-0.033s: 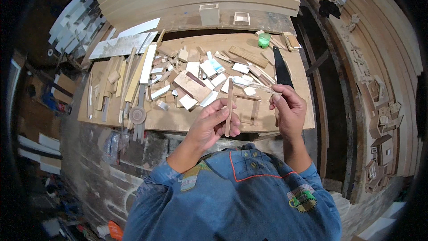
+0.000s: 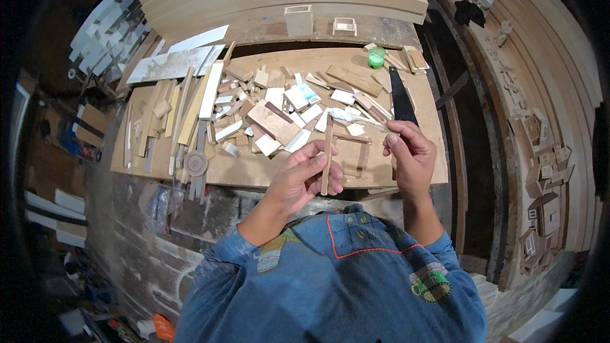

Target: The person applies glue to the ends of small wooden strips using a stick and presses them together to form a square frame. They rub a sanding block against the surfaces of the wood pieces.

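My left hand [image 2: 301, 174] is closed around a narrow wooden strip [image 2: 326, 162], which stands nearly upright between thumb and fingers. My right hand [image 2: 412, 155] is raised to the right of it, with thumb and forefinger pinched together. Whatever lies in that pinch is too small to make out. A pale, slim, partly clear thing with a white end [image 2: 343, 115] runs from the strip's top toward my right fingertips; I cannot tell whether the fingers touch it. Just beyond and between my hands is a small thin wooden frame [image 2: 363, 160] on the workbench [image 2: 254, 174].
Wood offcuts and white blocks [image 2: 273, 121] cover the bench's middle. Long strips [image 2: 184, 114] and a round wooden disc [image 2: 196, 164] lie left. A black saw blade [image 2: 401, 98] and green container [image 2: 376, 58] are at right. Two small wooden boxes [image 2: 298, 20] stand behind.
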